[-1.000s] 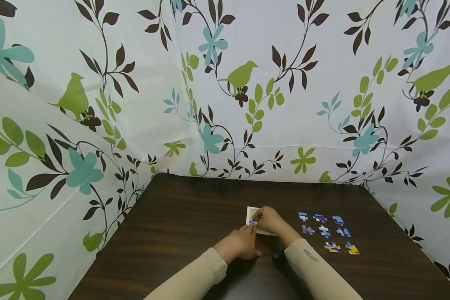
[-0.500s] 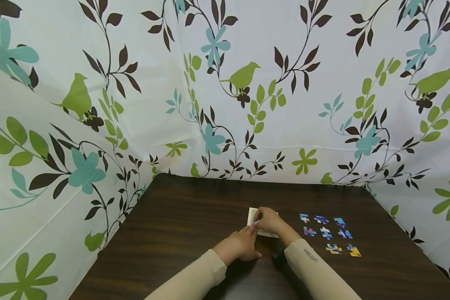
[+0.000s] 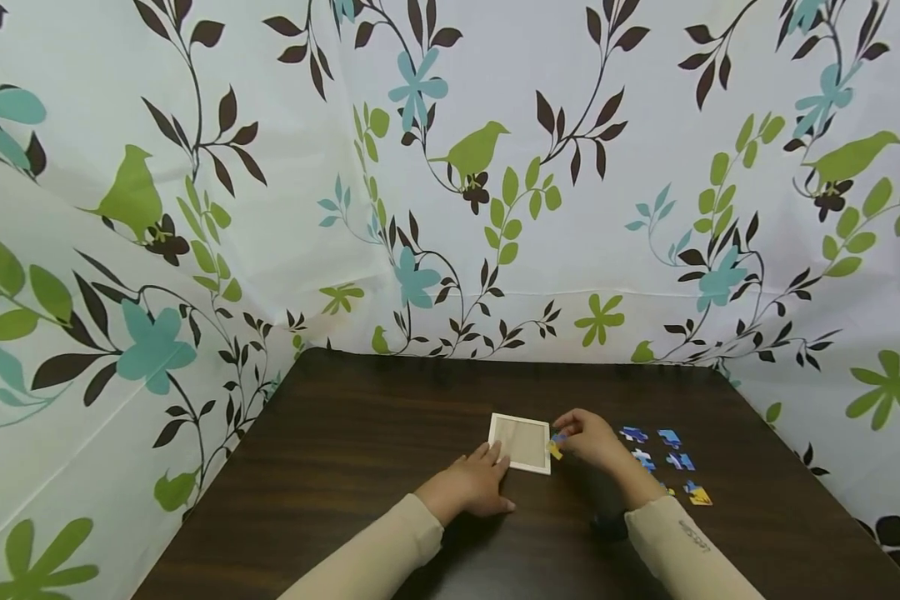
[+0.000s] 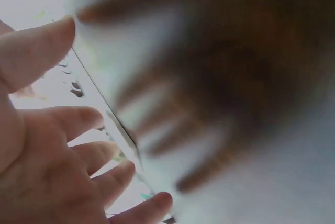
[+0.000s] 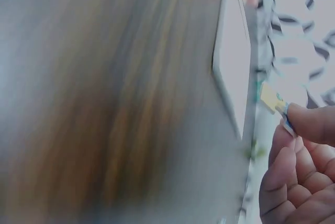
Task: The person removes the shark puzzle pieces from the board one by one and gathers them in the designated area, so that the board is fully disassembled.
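Observation:
In the head view my left hand (image 3: 471, 483) rests at the near left corner of a small pale puzzle frame (image 3: 528, 470), its fingers stretched out onto the rim. The left wrist view shows this hand's fingers spread and nearly straight. Just off the frame's right side, my right hand (image 3: 591, 440) pinches a blue and yellow jigsaw piece (image 3: 556, 448) between thumb and fingers. The right wrist view has the same piece (image 5: 270, 98) held up at the fingertips, apart from the frame (image 5: 233, 62). The frame's plain inner board is visible.
To the right lie several loose jigsaw pieces (image 3: 680, 461), spaced apart on the dark wooden table (image 3: 390, 417); the right hand and forearm cover part of that area. A patterned white curtain (image 3: 450, 208) hangs behind and to the left of the table.
My right hand has moved right, from over the frame to beyond its right rim, with the jigsaw piece in its fingers. The left hand has stayed nearly in place at the frame's corner.

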Action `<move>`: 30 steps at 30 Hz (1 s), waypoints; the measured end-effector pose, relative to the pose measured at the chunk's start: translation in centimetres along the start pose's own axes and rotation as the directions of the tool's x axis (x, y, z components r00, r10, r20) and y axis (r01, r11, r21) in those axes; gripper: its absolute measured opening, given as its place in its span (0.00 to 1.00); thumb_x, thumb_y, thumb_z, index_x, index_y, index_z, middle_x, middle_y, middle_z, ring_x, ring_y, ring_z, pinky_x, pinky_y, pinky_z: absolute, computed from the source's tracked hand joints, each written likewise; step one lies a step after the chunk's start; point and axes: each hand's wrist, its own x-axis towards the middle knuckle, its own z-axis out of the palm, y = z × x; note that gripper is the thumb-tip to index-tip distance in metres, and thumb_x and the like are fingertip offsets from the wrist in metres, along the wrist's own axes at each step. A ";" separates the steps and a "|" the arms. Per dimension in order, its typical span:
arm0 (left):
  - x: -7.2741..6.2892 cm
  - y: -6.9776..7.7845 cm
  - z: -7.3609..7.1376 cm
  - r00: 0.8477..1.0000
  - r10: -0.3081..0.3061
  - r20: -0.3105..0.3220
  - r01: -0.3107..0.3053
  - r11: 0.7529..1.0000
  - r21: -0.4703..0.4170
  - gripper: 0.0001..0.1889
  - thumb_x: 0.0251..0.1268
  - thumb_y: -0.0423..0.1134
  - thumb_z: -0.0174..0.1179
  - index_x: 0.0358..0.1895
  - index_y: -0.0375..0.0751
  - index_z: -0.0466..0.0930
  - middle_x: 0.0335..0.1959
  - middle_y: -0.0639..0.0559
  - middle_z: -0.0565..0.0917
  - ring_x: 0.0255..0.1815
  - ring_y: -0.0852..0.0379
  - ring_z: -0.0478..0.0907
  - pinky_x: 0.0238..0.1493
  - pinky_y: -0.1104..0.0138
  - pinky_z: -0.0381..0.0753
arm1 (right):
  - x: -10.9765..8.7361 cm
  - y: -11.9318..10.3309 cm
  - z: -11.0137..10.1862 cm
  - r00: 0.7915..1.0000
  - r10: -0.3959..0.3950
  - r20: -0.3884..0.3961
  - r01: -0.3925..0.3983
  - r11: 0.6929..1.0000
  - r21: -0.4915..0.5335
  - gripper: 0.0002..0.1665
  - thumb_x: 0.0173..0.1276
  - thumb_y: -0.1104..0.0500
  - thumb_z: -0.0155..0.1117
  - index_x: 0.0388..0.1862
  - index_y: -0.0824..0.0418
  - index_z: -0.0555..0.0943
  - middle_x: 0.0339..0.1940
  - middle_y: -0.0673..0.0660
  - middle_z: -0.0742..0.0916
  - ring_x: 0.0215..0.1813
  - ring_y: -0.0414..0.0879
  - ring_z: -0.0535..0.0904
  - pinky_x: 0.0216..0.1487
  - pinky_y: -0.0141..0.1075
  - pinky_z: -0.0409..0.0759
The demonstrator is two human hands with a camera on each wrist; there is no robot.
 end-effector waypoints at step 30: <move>3.4 -1.3 -1.3 0.999 -0.015 0.047 0.017 0.999 -0.040 0.43 0.66 0.64 0.57 0.79 0.46 0.56 0.81 0.45 0.52 0.82 0.46 0.50 0.77 0.46 0.56 | -6.1 6.8 -7.7 0.989 -0.040 0.140 0.040 0.999 0.005 0.12 0.63 0.63 0.70 0.41 0.70 0.83 0.33 0.56 0.86 0.32 0.45 0.81 0.28 0.37 0.78</move>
